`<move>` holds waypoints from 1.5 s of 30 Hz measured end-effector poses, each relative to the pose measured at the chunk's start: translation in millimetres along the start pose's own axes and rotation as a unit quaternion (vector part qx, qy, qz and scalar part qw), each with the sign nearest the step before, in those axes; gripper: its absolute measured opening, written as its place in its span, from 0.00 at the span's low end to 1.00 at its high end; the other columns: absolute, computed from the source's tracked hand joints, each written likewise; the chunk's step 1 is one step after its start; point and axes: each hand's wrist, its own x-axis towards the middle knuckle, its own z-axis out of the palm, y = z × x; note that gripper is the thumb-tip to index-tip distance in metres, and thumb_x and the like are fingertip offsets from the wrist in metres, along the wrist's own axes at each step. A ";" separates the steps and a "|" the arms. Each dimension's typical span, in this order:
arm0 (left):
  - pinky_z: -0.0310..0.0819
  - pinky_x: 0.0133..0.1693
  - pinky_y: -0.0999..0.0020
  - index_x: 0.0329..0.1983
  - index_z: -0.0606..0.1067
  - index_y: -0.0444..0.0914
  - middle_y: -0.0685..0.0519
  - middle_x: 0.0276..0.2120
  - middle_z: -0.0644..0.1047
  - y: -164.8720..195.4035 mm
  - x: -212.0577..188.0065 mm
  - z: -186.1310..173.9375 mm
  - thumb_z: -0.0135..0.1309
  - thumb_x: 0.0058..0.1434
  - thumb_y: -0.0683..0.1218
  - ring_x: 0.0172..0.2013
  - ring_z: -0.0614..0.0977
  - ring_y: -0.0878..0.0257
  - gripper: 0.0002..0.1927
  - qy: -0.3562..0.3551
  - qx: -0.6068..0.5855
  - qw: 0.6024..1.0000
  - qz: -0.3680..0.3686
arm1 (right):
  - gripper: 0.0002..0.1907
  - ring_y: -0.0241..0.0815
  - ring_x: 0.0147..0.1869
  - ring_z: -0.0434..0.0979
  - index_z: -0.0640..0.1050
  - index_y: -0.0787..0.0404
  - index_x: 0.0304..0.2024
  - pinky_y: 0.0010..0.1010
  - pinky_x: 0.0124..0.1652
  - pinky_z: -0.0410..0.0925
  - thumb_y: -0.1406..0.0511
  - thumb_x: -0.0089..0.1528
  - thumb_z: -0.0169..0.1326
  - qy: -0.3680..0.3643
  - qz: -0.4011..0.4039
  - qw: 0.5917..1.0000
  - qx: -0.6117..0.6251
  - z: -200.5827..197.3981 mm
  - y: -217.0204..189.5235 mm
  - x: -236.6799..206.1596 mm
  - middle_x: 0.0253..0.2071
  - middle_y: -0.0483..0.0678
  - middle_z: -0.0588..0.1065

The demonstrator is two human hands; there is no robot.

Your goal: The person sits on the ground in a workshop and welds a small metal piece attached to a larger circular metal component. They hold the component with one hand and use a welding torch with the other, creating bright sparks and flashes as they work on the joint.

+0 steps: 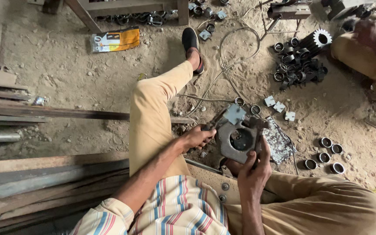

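I sit on a dirt floor with a thick grey metal block (240, 137) in front of me; it has a round hole in its middle. My right hand (255, 167) grips the block's right side from below. My left hand (198, 137) is closed around a dark tool handle (214, 122) that reaches to the block's upper left. A small square metal plate (234, 114) lies on top of the block. A short metal ring (239, 102) lies just beyond it.
Loose square plates (279, 106) and several short rings (325, 154) lie to the right. A pile of dark rings and a gear (299, 61) sits further back. Another person (370, 48) crouches at the top right. Steel bars (44, 113) and planks lie at left.
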 end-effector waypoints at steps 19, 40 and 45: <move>0.69 0.20 0.67 0.40 0.71 0.40 0.58 0.19 0.66 130.3 44.8 -53.5 0.40 0.72 0.53 0.17 0.67 0.66 0.14 -0.010 -0.134 0.990 0.037 | 0.24 0.49 0.41 0.81 0.66 0.62 0.70 0.42 0.41 0.73 0.69 0.71 0.43 -0.022 0.068 0.996 0.043 1.0 -6.9 -2.1 0.45 0.62 0.78; 0.81 0.39 0.53 0.48 0.71 0.43 0.47 0.42 0.76 132.6 138.3 -137.1 0.45 0.71 0.54 0.41 0.80 0.55 0.13 0.158 -0.051 0.980 -0.108 | 0.24 0.39 0.28 0.70 0.67 0.59 0.70 0.33 0.29 0.67 0.70 0.70 0.44 -0.076 0.171 0.980 0.066 3.8 -6.2 -13.2 0.29 0.52 0.73; 0.75 0.29 0.59 0.51 0.67 0.37 0.48 0.34 0.74 66.4 138.1 -109.4 0.44 0.72 0.49 0.30 0.78 0.57 0.12 0.151 0.016 0.981 -0.125 | 0.24 0.38 0.25 0.68 0.68 0.59 0.68 0.33 0.27 0.65 0.71 0.69 0.45 -0.087 0.162 0.980 0.074 1.5 -17.1 -7.5 0.31 0.50 0.74</move>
